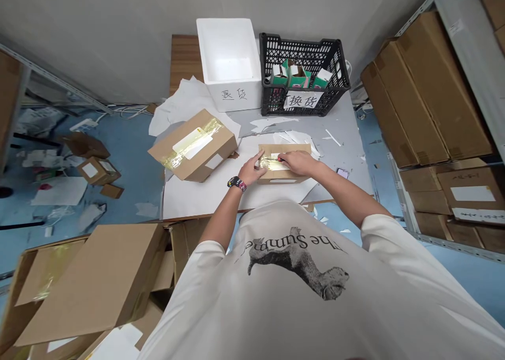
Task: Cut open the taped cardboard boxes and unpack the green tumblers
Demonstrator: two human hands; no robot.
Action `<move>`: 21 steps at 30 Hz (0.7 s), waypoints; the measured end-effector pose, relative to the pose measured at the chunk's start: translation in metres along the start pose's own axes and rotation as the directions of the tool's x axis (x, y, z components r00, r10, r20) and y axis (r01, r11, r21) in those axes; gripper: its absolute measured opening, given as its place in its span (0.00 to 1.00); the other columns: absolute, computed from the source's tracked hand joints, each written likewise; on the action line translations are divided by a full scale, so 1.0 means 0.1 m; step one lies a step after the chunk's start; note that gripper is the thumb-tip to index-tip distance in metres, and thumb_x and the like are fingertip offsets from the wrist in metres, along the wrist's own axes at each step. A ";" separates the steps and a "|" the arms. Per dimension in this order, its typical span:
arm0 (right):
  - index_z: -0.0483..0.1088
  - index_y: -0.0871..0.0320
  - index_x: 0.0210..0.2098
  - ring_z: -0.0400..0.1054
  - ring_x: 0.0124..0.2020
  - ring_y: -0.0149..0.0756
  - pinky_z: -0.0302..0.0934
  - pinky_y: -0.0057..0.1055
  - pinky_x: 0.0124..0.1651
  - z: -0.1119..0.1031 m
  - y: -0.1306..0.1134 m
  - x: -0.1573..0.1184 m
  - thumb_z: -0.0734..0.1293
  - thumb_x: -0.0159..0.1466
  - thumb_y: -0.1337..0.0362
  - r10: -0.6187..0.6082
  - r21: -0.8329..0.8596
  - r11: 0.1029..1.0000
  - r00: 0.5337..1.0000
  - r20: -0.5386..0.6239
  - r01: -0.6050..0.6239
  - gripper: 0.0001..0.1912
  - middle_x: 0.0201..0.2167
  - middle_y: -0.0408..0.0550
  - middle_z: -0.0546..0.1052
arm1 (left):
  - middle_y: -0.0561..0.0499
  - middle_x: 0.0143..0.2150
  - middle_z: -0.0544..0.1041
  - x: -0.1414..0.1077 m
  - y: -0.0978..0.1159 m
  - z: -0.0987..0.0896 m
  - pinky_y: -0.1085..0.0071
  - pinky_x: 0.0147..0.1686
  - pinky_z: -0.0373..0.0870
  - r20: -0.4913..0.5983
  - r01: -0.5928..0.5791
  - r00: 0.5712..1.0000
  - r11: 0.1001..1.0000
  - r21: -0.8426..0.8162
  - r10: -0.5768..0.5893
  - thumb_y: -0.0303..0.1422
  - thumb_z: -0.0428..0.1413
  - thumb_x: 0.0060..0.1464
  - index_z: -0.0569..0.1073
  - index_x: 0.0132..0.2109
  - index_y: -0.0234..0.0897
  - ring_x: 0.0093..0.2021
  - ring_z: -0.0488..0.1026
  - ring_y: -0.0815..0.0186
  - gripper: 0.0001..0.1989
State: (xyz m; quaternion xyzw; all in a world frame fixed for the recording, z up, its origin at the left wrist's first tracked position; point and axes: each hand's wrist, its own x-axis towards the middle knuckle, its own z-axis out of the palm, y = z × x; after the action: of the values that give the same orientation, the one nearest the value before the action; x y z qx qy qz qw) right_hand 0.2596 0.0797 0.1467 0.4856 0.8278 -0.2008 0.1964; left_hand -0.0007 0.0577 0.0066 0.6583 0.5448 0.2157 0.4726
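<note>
A small cardboard box (282,181) with clear yellowish tape across its top lies on the table in front of me. My left hand (251,172) grips its left end, fingers and thumb apart against the edge and top. In my right hand (299,162) is a small red-and-black box cutter (280,159), its tip over the taped top; the blade is too small to make out. To the left, a larger taped cardboard box (216,152) with white labels rests at an angle on white paper.
A white foam box (234,94) and a black plastic crate (268,105) holding green-and-white cartons stand at the back. A phone (342,173) lies at right. Large cartons (94,276) are piled lower left; shelves of boxes (442,92) stand right.
</note>
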 end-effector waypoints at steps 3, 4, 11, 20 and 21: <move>0.76 0.57 0.72 0.82 0.62 0.56 0.69 0.41 0.60 -0.07 -0.07 0.10 0.58 0.87 0.58 -0.062 -0.086 0.994 0.998 0.028 0.064 0.23 0.63 0.65 0.87 | 0.46 0.79 0.78 -0.03 0.02 -0.01 0.60 0.58 0.82 0.027 0.038 0.999 0.999 0.002 -0.038 0.44 0.67 0.67 0.63 0.89 0.54 0.46 0.85 0.60 0.48; 0.76 0.58 0.72 0.83 0.62 0.56 0.69 0.42 0.60 -0.09 -0.10 0.13 0.57 0.87 0.60 -0.079 -0.105 0.991 0.996 0.035 0.082 0.24 0.63 0.65 0.87 | 0.47 0.79 0.79 -0.04 0.03 -0.02 0.61 0.58 0.81 0.032 0.048 0.998 0.999 0.009 -0.049 0.44 0.67 0.67 0.62 0.89 0.55 0.45 0.85 0.61 0.49; 0.76 0.63 0.71 0.83 0.62 0.55 0.68 0.41 0.62 -0.12 -0.22 0.22 0.56 0.85 0.67 -0.080 -0.186 0.978 0.994 0.068 0.091 0.24 0.61 0.67 0.87 | 0.53 0.80 0.78 -0.10 0.12 -0.04 0.63 0.58 0.80 0.044 0.084 0.995 0.990 0.110 -0.089 0.45 0.66 0.68 0.60 0.90 0.60 0.49 0.87 0.59 0.49; 0.78 0.61 0.70 0.83 0.62 0.59 0.69 0.43 0.59 0.00 0.28 0.06 0.57 0.85 0.65 0.053 -0.208 0.978 0.991 0.122 -0.026 0.24 0.60 0.67 0.88 | 0.53 0.78 0.80 -0.12 0.17 -0.04 0.62 0.57 0.80 0.045 0.117 0.991 0.983 0.143 -0.124 0.45 0.65 0.68 0.58 0.90 0.63 0.49 0.88 0.57 0.49; 0.78 0.61 0.70 0.83 0.62 0.59 0.68 0.43 0.59 0.00 0.30 0.03 0.58 0.84 0.65 0.054 -0.213 0.977 0.991 0.125 -0.026 0.24 0.59 0.68 0.88 | 0.53 0.77 0.80 -0.12 0.17 -0.04 0.63 0.57 0.80 0.043 0.119 0.991 0.983 0.139 -0.127 0.45 0.65 0.68 0.58 0.90 0.63 0.49 0.88 0.58 0.49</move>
State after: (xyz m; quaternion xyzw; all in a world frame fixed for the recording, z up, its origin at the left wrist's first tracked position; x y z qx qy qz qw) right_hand 0.2850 0.0954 0.1408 0.4644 0.8200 -0.1390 0.3043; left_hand 0.0011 0.0488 0.0257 0.6595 0.5854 0.1311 0.4530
